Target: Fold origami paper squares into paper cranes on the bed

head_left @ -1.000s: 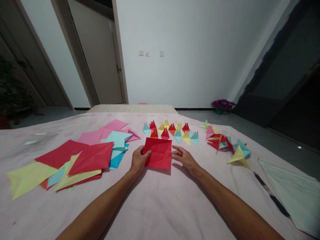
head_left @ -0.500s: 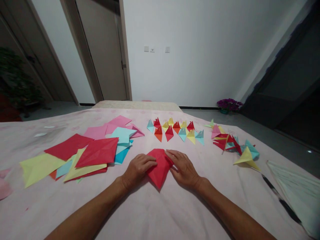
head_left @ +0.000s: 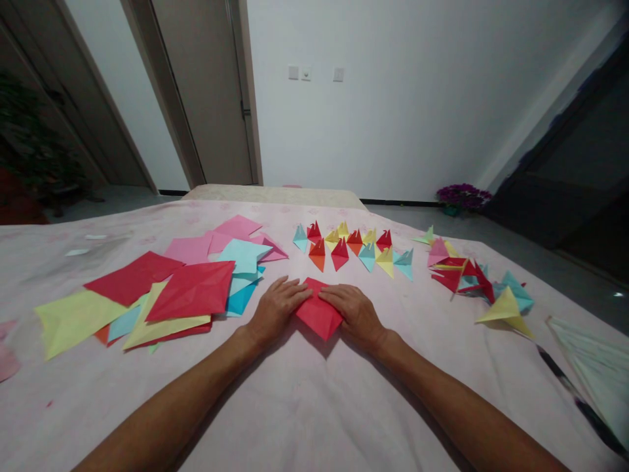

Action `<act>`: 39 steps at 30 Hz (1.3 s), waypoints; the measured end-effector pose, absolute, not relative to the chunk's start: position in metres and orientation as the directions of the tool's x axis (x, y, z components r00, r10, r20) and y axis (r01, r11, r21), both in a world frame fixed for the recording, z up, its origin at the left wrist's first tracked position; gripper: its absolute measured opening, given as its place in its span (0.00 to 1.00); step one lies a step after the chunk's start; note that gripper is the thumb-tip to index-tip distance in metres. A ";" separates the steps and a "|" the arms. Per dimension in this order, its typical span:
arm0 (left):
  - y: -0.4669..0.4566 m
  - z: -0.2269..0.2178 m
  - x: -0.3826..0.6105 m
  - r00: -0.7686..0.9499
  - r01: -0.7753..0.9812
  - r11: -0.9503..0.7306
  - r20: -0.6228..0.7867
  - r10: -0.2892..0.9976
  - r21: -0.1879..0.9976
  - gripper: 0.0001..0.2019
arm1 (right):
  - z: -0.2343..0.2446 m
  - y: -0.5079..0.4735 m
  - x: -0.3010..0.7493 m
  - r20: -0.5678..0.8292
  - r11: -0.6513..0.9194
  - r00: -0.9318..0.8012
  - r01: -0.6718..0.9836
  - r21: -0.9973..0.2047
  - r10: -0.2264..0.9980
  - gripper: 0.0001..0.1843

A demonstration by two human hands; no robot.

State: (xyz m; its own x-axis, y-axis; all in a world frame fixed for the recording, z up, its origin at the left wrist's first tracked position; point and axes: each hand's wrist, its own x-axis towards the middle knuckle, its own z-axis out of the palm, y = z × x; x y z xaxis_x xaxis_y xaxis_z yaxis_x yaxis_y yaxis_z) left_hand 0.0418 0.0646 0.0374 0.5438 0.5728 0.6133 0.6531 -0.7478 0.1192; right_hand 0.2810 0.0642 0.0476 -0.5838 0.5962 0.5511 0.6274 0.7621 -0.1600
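Observation:
A folded red paper (head_left: 318,314) lies on the pink cloth-covered table (head_left: 304,406) in front of me, pointed toward me. My left hand (head_left: 276,309) lies flat on its left side with fingers stretched out. My right hand (head_left: 351,311) presses flat on its right side, fingers pointing left. The fingertips of both hands nearly meet over the paper's top.
A loose pile of coloured paper sheets (head_left: 162,295) lies to the left. A row of small folded paper shapes (head_left: 351,248) stands beyond my hands. More folded pieces (head_left: 479,282) sit at the right. A pale folded sheet (head_left: 597,373) lies at the right edge.
The flat red square has been folded into a smaller pointed shape. Both hands moved from its edges onto its top and now press it flat.

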 end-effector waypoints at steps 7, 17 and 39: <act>0.076 0.044 0.035 0.629 0.617 -0.786 0.627 0.460 -0.042 0.20 | 0.061 0.074 0.287 0.572 0.755 -0.599 0.653 -0.057 0.561 0.23; 0.053 0.026 0.030 0.690 0.617 -0.768 0.350 0.634 0.175 0.22 | 0.032 0.052 0.304 0.422 0.731 -0.615 0.651 -0.205 0.666 0.22; 0.068 0.034 0.024 0.227 0.927 -0.309 0.338 0.913 0.214 0.11 | 0.033 0.082 0.294 0.305 0.346 -0.241 0.864 -0.366 0.922 0.07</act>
